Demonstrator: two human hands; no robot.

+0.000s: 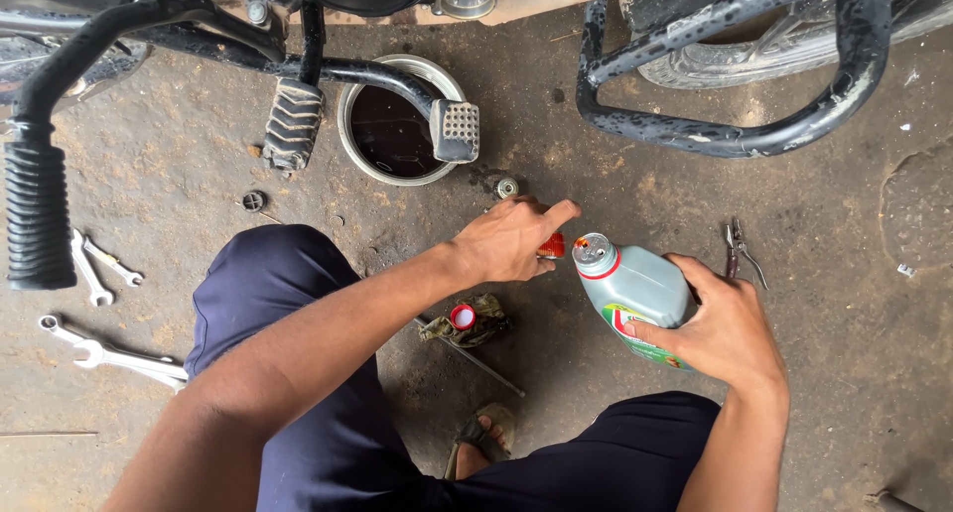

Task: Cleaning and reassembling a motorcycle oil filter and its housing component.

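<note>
My right hand (723,328) grips a grey oil bottle (635,289) with a red neck ring, tilted with its foil-sealed mouth pointing up and to the left. My left hand (511,239) reaches across to the bottle's mouth and holds a small red cap (552,246) between its fingers. Another red cap (463,317) rests on a dirty rag (484,323) on the ground just below my left hand. Beyond my hands a round metal pan (397,165) of dark oil stands under the motorcycle.
The motorcycle's footpeg (293,123), brake pedal (455,130) and black crash guard (735,125) hang over the concrete floor. Wrenches (109,309) lie at the left, pliers (740,249) at the right. A small bolt (507,187) and a black plug (254,201) lie near the pan.
</note>
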